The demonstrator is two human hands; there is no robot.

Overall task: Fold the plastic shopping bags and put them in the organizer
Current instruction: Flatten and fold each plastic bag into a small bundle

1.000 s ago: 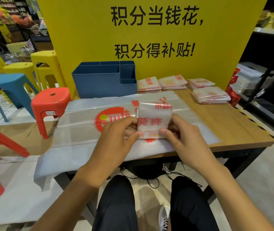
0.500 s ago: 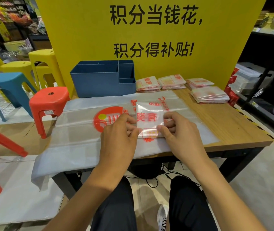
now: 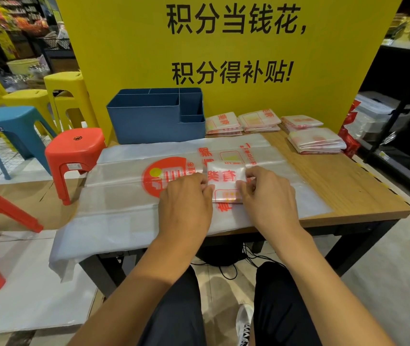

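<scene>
A small folded plastic bag (image 3: 226,179), clear with red print, lies flat on top of a large unfolded bag (image 3: 124,193) spread over the wooden table (image 3: 343,186). My left hand (image 3: 186,203) pinches the folded bag's left edge and my right hand (image 3: 266,198) pinches its right edge, fingers curled. The blue organizer (image 3: 156,121) with several compartments stands at the back of the table, apart from both hands.
Stacks of folded bags (image 3: 316,141) lie at the back right by the yellow sign (image 3: 224,58). The large bag hangs off the table's left edge. Red (image 3: 74,153), blue (image 3: 9,126) and yellow stools stand at the left. Dark shelving (image 3: 398,146) is at the right.
The folded bag, held upright above the table a second ago, has been lowered and laid flat on the large bag. Both hands went down with it.
</scene>
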